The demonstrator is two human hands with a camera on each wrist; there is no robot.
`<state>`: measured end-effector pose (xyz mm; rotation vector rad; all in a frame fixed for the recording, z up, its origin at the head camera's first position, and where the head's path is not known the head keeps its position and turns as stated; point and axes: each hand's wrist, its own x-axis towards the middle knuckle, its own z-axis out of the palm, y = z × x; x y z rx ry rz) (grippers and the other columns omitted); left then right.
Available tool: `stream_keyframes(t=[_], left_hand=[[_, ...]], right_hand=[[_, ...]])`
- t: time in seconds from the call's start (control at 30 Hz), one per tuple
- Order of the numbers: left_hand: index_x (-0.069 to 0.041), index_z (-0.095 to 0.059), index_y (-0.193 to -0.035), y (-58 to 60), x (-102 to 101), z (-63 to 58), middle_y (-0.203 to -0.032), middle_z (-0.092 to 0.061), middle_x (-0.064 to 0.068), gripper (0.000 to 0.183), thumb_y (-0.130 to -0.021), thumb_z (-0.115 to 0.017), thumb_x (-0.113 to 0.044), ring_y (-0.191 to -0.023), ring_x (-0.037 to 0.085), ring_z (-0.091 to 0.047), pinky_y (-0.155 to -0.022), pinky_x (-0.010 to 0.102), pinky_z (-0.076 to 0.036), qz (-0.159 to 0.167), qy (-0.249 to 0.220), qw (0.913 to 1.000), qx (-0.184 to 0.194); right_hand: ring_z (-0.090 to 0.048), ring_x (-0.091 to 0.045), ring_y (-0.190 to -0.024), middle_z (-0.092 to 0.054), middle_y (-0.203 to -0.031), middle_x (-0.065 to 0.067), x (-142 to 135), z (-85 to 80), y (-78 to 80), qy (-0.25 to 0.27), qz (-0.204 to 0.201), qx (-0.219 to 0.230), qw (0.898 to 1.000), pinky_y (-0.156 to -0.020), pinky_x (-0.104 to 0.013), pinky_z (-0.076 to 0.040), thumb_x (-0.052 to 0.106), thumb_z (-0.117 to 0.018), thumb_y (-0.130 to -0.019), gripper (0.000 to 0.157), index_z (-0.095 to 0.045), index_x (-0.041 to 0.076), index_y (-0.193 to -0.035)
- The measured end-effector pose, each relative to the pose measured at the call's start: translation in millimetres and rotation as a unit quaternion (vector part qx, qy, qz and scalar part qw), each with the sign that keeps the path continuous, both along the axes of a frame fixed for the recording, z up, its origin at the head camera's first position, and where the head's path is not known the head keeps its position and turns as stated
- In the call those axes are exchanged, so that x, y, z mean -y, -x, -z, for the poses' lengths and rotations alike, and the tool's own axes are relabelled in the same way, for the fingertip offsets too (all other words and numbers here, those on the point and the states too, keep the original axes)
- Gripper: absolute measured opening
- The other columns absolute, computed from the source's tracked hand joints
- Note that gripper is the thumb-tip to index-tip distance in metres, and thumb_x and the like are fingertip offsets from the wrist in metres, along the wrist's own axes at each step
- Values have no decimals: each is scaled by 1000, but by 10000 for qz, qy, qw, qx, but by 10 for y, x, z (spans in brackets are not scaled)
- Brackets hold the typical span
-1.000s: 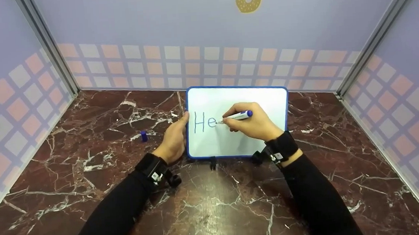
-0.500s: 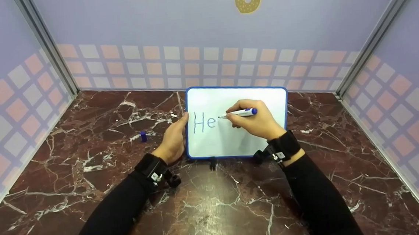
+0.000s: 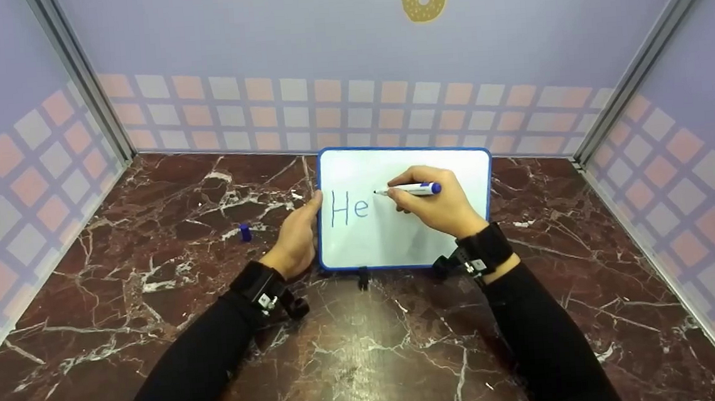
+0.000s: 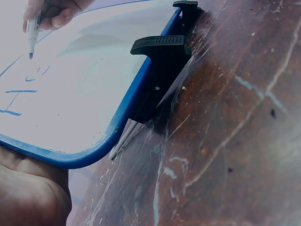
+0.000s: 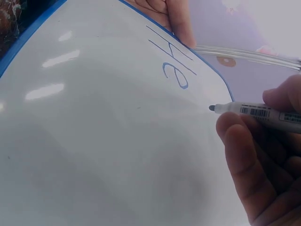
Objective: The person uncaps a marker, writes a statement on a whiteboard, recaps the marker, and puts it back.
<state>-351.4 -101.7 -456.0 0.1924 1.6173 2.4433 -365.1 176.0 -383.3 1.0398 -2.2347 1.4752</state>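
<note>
A blue-framed whiteboard (image 3: 392, 248) stands tilted back, with "He" (image 3: 348, 208) in blue near its left edge. My left hand (image 3: 294, 239) grips that edge, the thumb along the frame and the other fingers mostly hidden behind the board. Between thumb and fingers my right hand (image 3: 439, 201) pinches a white marker (image 5: 263, 114) with a blue end. Its bare tip points left, just right of and above the "e"; whether it touches the surface I cannot tell. A blue marker cap (image 3: 245, 232) stands on the table left of my left hand.
Black clip-like feet (image 4: 162, 66) hold the board's lower edge on the dark red marbled table (image 3: 355, 351). Behind the board rises a lilac wall (image 3: 258, 44) with pink and white squares. Side walls close off left and right.
The marker tip has gone from the end of the "e" up and slightly right, as my right hand shifted with it. My left hand and the board have stayed put.
</note>
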Motion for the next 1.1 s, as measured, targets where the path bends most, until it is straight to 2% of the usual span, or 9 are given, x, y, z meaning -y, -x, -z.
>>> stream_keyframes(t=[0.63, 1.1], left_hand=[[-5, -63, -147, 10, 2, 7, -127, -78, 18, 55, -122, -39, -48, -107, 33, -78, -90, 52, -67, 101, -27, 9999, -94], [-4, -65, -145, -5, -1, 9, -124, -78, 16, 55, -121, -40, -48, -104, 31, -78, -88, 49, -67, 12, 16, 10000, -71]], right_hand=[[-77, -22, -74, -81, -91, -7, 0, 20, 13, -72, 77, 21, 9999, -67, -29, -64, 6, -81, -103, 8, -83, 0, -107], [-77, -21, -74, -81, -91, -6, 4, 45, 25, -43, 63, 39, 10000, -65, -29, -64, 6, -81, -103, 7, -83, 1, -107]])
